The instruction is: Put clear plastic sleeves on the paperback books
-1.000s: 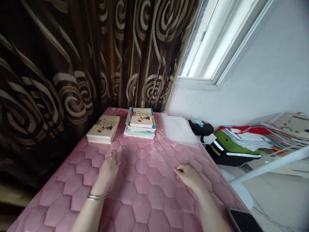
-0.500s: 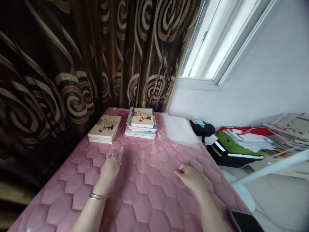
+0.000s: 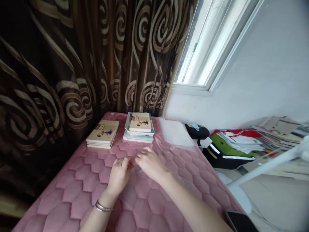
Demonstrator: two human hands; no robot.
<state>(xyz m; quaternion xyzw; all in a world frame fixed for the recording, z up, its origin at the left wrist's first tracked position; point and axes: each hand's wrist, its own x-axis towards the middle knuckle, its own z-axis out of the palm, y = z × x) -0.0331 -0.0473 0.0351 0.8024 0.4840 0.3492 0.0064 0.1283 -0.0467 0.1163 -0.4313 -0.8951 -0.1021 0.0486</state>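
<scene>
Head view: just this side of the taller book pile (image 3: 140,127), the left hand (image 3: 120,174) and right hand (image 3: 151,164) seem to pinch clear film (image 3: 137,169). I'd fear an uneven tug creasing or splitting it.

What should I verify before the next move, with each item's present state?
1. Hands close together: ok. The left hand and right hand nearly meet over the pink padded surface.
2. Clear plastic firmly gripped: cannot tell. It shows faintly between the hands.
3. Left book stack clear of the hands: ok. It sits beyond the left hand.
4. Middle book stack clear: ok. It stands apart from both hands.
5. Translucent sheets lying flat: ok.
6. Dark-screened device clear of the right forearm: cannot tell. The frame cuts both off.
</scene>
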